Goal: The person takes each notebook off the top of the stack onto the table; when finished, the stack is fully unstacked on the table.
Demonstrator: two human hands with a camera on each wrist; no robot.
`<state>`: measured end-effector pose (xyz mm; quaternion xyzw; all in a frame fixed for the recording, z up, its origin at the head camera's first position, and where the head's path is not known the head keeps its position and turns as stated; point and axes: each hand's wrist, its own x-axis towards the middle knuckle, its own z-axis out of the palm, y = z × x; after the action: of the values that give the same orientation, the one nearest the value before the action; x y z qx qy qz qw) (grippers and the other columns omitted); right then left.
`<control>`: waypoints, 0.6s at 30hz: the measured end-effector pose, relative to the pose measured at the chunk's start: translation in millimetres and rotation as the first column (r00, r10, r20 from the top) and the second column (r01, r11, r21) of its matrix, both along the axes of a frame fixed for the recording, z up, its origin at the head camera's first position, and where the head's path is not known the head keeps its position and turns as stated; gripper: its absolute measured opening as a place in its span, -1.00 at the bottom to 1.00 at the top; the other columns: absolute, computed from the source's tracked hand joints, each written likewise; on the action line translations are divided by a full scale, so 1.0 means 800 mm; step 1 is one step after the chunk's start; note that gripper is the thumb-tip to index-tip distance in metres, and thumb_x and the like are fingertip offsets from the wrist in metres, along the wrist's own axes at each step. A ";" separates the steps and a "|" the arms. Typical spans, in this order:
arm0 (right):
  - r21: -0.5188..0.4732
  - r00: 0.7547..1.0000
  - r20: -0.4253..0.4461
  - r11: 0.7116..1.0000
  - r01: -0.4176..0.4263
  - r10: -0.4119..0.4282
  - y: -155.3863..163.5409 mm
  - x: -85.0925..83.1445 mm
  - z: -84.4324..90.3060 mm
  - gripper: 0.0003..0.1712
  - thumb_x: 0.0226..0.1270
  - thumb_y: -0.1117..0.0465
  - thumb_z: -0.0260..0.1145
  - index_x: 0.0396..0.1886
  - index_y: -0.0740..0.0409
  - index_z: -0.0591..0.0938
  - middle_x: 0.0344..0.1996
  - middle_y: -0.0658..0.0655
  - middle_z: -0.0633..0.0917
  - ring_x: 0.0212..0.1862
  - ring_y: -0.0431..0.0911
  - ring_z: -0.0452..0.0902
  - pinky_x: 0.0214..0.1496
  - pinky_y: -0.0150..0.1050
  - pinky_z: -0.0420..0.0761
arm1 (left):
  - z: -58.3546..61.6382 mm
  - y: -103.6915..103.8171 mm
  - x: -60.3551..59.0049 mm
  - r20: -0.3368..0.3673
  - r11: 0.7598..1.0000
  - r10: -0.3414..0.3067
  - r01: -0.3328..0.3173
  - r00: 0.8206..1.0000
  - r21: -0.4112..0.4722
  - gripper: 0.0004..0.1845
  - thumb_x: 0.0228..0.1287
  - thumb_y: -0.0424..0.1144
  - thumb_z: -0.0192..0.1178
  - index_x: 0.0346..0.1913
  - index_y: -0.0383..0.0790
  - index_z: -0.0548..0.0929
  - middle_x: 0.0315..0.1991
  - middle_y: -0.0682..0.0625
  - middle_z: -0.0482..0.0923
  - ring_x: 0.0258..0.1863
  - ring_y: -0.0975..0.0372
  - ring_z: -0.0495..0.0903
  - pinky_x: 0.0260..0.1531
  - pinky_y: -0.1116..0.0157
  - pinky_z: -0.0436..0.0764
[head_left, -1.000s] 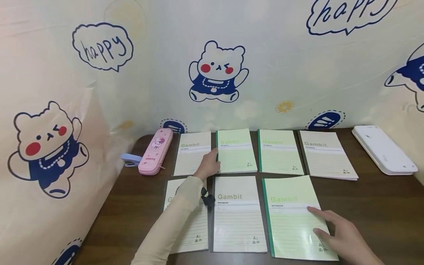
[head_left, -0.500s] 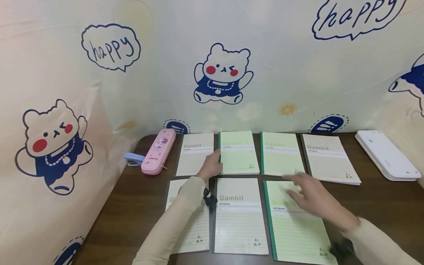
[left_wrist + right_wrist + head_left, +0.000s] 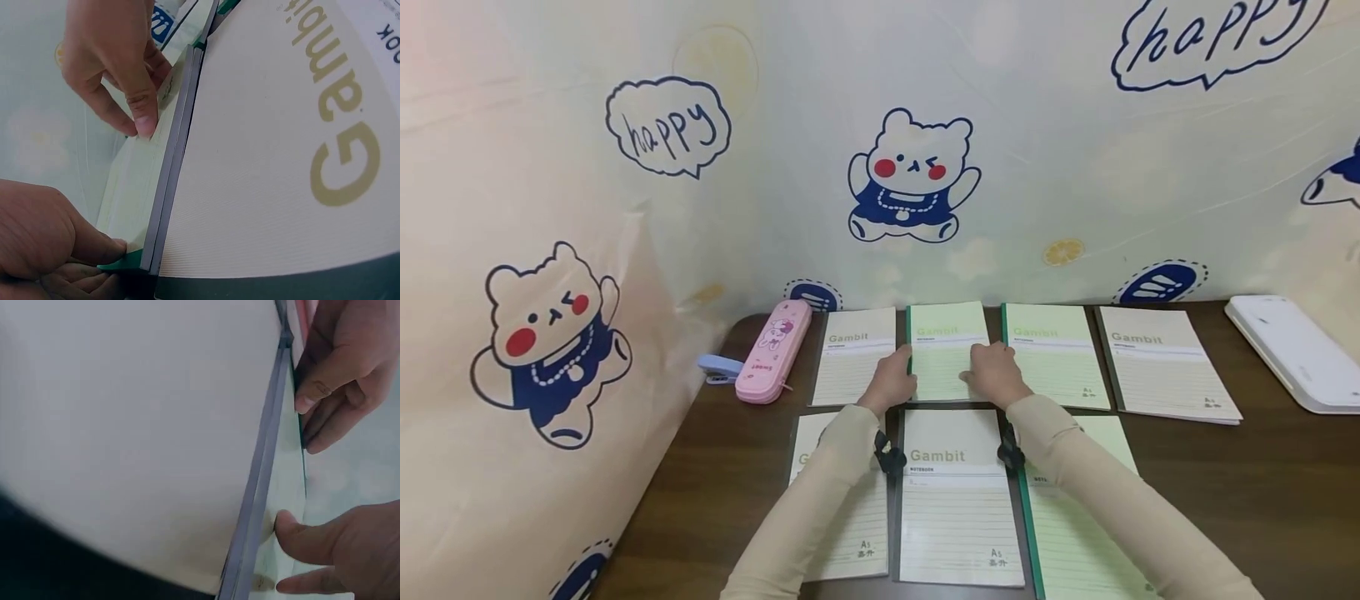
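Observation:
A pale green notebook [image 3: 951,321] with a green spine lies second from the left in the back row. My left hand [image 3: 891,379] grips its spine edge, thumb on the green strip and fingers curled at the side. At the opposite edge is my right hand [image 3: 997,377], its thumb on the cover and fingers along the side. Both hands show around this notebook in the left wrist view. In the front row a cream notebook [image 3: 958,517] lies between my forearms. My right sleeve covers part of a front green notebook [image 3: 1075,533].
Other back-row notebooks are a cream one [image 3: 850,350] at left, a green one [image 3: 1052,367] and a cream one [image 3: 1168,367] at right. A pink pencil case [image 3: 773,354] and blue stapler [image 3: 721,367] lie left. A white case [image 3: 1292,354] lies at right.
My right hand has left the front green notebook and moved forward and left to the right edge of the back-row green one. My left hand stays at its spine.

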<state>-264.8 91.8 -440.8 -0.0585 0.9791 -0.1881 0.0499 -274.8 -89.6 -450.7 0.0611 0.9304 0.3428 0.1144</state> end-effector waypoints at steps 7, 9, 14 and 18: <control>-0.085 0.996 -0.034 0.993 0.081 -0.084 0.008 -0.008 -0.004 -0.59 0.11 0.17 0.49 -0.18 0.37 0.59 -0.31 0.37 0.66 -0.17 0.34 0.54 -0.18 0.16 0.59 | 0.001 0.003 -0.002 -0.003 1.000 0.001 -0.001 1.000 -0.003 -0.36 0.34 -0.53 -0.05 0.47 -0.32 0.15 0.37 -0.23 0.36 0.17 0.05 0.49 0.04 0.14 0.53; -0.102 0.996 -0.039 0.992 0.073 -0.078 0.011 -0.008 -0.003 -0.52 0.09 0.19 0.51 -0.07 0.38 0.57 -0.25 0.41 0.66 -0.12 0.38 0.52 -0.12 0.20 0.58 | 0.000 0.002 -0.002 0.000 1.000 0.003 -0.003 1.000 -0.002 -0.36 0.33 -0.54 -0.06 0.47 -0.31 0.16 0.33 -0.23 0.40 0.09 0.06 0.53 -0.02 0.16 0.56; -0.199 0.996 0.023 0.976 0.085 -0.082 0.020 -0.011 0.004 -0.36 0.13 0.27 0.46 0.20 0.38 0.49 0.06 0.45 0.59 0.06 0.36 0.50 0.04 0.14 0.57 | -0.002 0.003 -0.001 0.002 1.000 -0.002 0.002 1.000 0.001 -0.37 0.35 -0.50 -0.03 0.47 -0.33 0.15 0.36 -0.24 0.36 0.11 0.05 0.53 0.01 0.14 0.59; -0.274 0.993 0.079 0.956 0.103 -0.085 0.030 -0.014 0.008 -0.52 0.28 0.28 0.32 0.17 0.36 0.53 0.15 0.41 0.55 0.11 0.27 0.51 0.05 0.06 0.60 | -0.001 0.004 0.001 0.001 1.000 0.003 -0.003 1.000 -0.003 -0.38 0.36 -0.52 -0.08 0.48 -0.33 0.14 0.49 -0.20 0.15 0.37 -0.01 0.33 0.25 0.08 0.46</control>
<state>-276.3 115.4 -434.1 -0.0121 0.9426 -0.3273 0.0649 -273.7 -86.2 -451.8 0.0595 0.9309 0.3418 0.1145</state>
